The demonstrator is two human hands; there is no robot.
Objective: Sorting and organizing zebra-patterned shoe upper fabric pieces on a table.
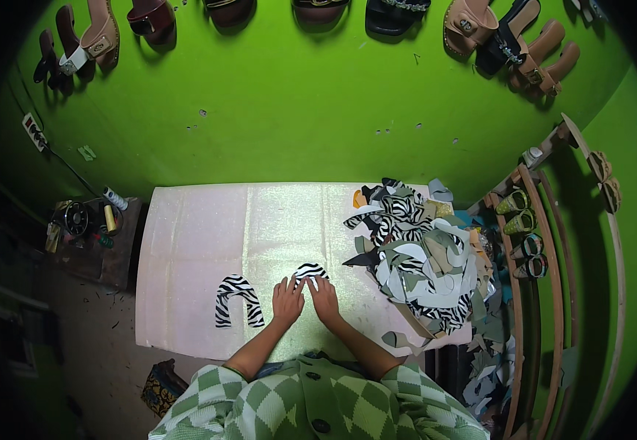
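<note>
A zebra-striped piece (311, 270) with a curved upper edge lies on the pale shiny table (194, 235). My left hand (288, 299) rests on its left side with fingers stretched out. On the right side lies my right hand (324, 299), fingers also extended and angled toward the left hand. Both hands cover the lower part of the piece, so its full outline is hidden. Just left of my left hand, a second zebra-striped piece (235, 281), shaped like an upside-down U, sits flat and untouched.
A heap of grey, white and zebra-striped scraps (425, 260) covers the table's right end and spills downward. At left stands a dark sewing-machine stand (87, 257) with thread spools (115, 198). Wooden racks (535, 293) with sandals (520, 220) rise at right. More sandals (395, 16) line the green wall.
</note>
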